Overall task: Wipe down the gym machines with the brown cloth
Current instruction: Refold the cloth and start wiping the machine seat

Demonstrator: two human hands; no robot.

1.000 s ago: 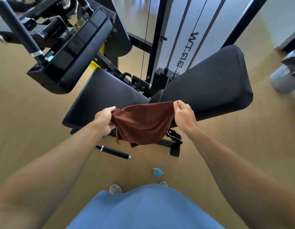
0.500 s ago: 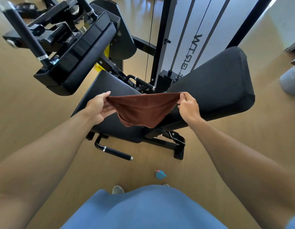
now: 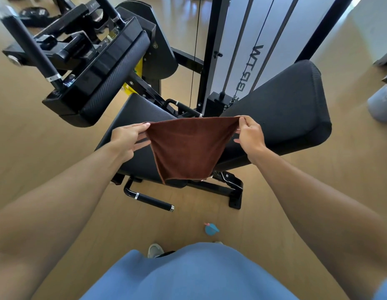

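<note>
Centrally, a brown cloth [image 3: 189, 146] hangs stretched in the air between two hands, its top edge taut and level, its lower part sagging to a point. Left hand [image 3: 128, 139] pinches the cloth's left corner with fingers nearly straight; right hand [image 3: 250, 135] grips the right corner in a closed pinch. Behind the cloth sit two black pads of a gym machine: a seat [image 3: 136, 118] to the left and a larger backrest [image 3: 283, 113] to the right, both bare. Below the seat a black handle [image 3: 152, 201] juts over open wood floor [image 3: 36, 152]. A small blue bottle [image 3: 211, 228] stands near the person's shoe [image 3: 154, 250].
</note>
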